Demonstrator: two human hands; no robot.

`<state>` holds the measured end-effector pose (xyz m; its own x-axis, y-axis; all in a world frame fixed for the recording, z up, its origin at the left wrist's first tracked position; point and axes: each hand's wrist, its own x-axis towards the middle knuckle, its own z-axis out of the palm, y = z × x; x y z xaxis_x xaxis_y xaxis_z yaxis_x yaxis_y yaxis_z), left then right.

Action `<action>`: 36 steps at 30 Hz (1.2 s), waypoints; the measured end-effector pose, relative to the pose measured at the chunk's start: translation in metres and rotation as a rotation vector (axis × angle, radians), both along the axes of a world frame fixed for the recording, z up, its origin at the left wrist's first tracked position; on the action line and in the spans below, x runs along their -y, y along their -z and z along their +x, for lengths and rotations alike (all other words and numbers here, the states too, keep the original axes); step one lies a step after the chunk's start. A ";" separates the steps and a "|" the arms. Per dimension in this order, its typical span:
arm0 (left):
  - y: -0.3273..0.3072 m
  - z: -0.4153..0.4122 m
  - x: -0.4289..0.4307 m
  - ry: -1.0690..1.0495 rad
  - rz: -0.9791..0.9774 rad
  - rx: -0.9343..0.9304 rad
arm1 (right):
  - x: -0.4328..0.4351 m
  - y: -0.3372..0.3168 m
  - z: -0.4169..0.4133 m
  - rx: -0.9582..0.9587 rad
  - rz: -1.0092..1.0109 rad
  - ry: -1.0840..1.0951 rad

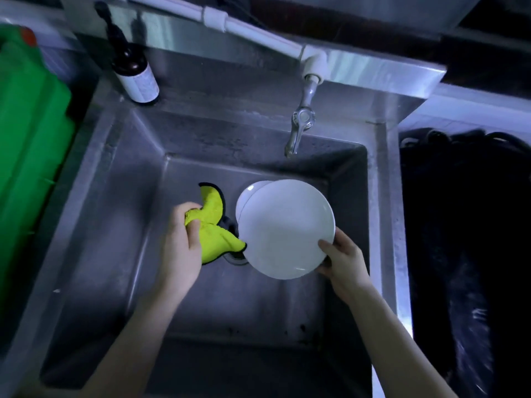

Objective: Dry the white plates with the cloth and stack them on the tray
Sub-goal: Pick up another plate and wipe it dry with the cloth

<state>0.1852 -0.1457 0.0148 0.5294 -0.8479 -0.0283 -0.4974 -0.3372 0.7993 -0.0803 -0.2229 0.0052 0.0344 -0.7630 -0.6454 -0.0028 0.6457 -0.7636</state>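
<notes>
Head view, from the left edge: a green plastic container [31,156] fills the left side of the frame, standing beside the steel sink [115,225]. In the upper left, on the sink's back ledge, stands a dark bottle [135,67] with a white label.

Left of centre, over the basin, the left hand [179,248] has its fingers curled round a bunched yellow-green cloth [214,225]. One end of the cloth sticks up toward the back of the basin. The other end trails to the right and reaches the lower left rim of the front white plate [286,228]. Under the cloth and that rim, part of the drain [235,257] shows in the basin floor.

The front white plate sits at the centre of the frame, tilted, its face toward the camera. A second white plate [247,196] peeks out behind its upper left edge; whether it is held or rests in the basin cannot be told.

Above the plates a metal tap [300,124] hangs from a white pipe [253,30] that runs across the top of the frame.

The right hand [342,262] pinches the front plate at its lower right rim, thumb on the face and fingers behind. Along the right edge lies a dark, shiny black mass [465,225], too dim to identify.
</notes>
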 end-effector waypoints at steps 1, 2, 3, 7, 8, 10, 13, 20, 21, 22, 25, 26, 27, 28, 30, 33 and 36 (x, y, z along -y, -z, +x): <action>-0.014 -0.001 -0.006 0.014 -0.033 -0.018 | -0.004 -0.010 0.000 0.012 -0.019 0.018; -0.026 -0.004 -0.012 0.031 -0.064 -0.029 | -0.008 -0.020 -0.001 0.019 -0.037 0.034; -0.038 -0.007 -0.016 0.044 -0.089 -0.039 | -0.011 -0.029 -0.001 0.024 -0.057 0.041; -0.067 -0.021 -0.021 0.087 -0.176 -0.021 | -0.024 -0.065 -0.003 0.046 -0.139 0.028; -0.072 -0.023 -0.019 0.088 -0.198 0.009 | -0.027 -0.074 -0.004 0.053 -0.157 0.021; -0.078 -0.026 -0.015 0.091 -0.217 0.064 | -0.034 -0.089 -0.008 0.071 -0.187 0.008; -0.095 -0.034 -0.016 0.135 -0.200 0.157 | -0.043 -0.108 -0.016 0.103 -0.226 0.007; -0.170 -0.077 -0.046 0.252 -0.287 0.016 | -0.073 -0.150 -0.039 0.181 -0.306 0.056; -0.179 -0.084 -0.049 0.229 -0.295 -0.023 | -0.078 -0.154 -0.041 0.199 -0.317 0.062; -0.185 -0.091 -0.052 0.208 -0.304 -0.054 | -0.081 -0.158 -0.043 0.214 -0.329 0.066; -0.190 -0.110 -0.058 0.285 -0.295 0.020 | -0.090 -0.171 -0.045 0.263 -0.363 0.075; -0.188 -0.115 -0.059 0.355 -0.276 0.123 | -0.093 -0.177 -0.046 0.276 -0.372 0.075; -0.185 -0.118 -0.061 0.420 -0.251 0.288 | -0.095 -0.182 -0.047 0.283 -0.386 0.075; -0.180 -0.118 -0.061 0.454 -0.235 0.484 | -0.097 -0.186 -0.049 0.288 -0.404 0.078; -0.178 -0.116 -0.065 0.427 -0.213 0.739 | -0.100 -0.192 -0.052 0.308 -0.432 0.106; -0.186 -0.112 -0.071 0.325 -0.203 0.841 | -0.103 -0.199 -0.054 0.356 -0.454 0.144; -0.189 -0.117 -0.084 0.339 -0.210 0.913 | -0.105 -0.208 -0.046 0.377 -0.474 0.141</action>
